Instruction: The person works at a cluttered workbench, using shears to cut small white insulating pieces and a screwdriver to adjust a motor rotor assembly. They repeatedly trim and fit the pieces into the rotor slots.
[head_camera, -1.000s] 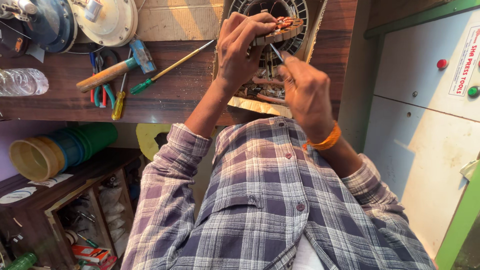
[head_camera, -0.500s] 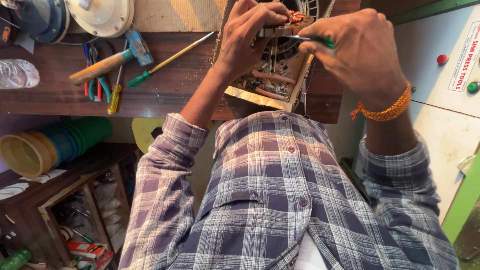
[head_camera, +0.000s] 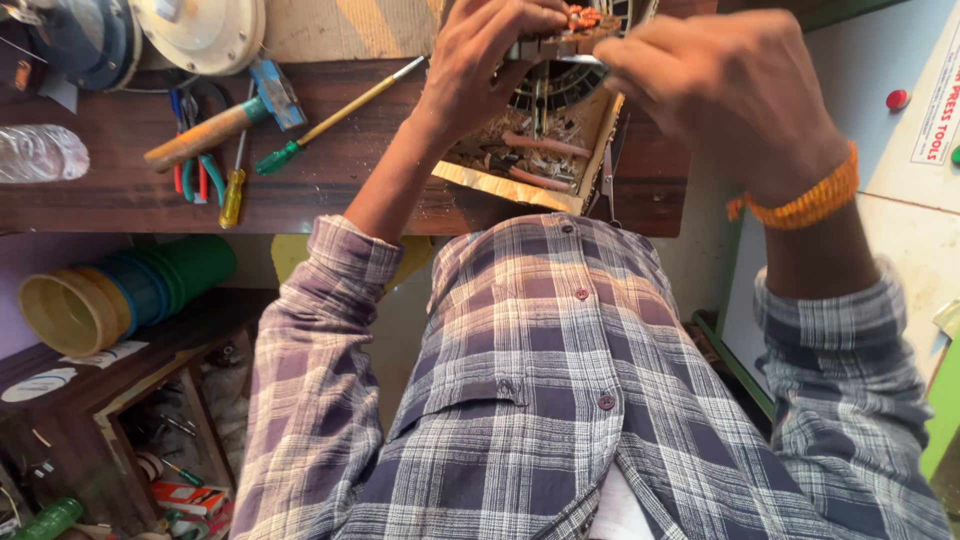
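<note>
Left hand (head_camera: 490, 50) pinches the copper-wound stator (head_camera: 570, 30); right hand (head_camera: 730, 90) grips a thin tool (head_camera: 580, 60), which could slip and nick the windings.

A round metal motor core (head_camera: 560, 80) with copper-coloured wire coils (head_camera: 583, 17) at its top edge stands tilted at the far edge of the dark wooden bench. Its lower part rests in an open cardboard tray (head_camera: 520, 185) littered with wire scraps and pinkish sleeves.
</note>
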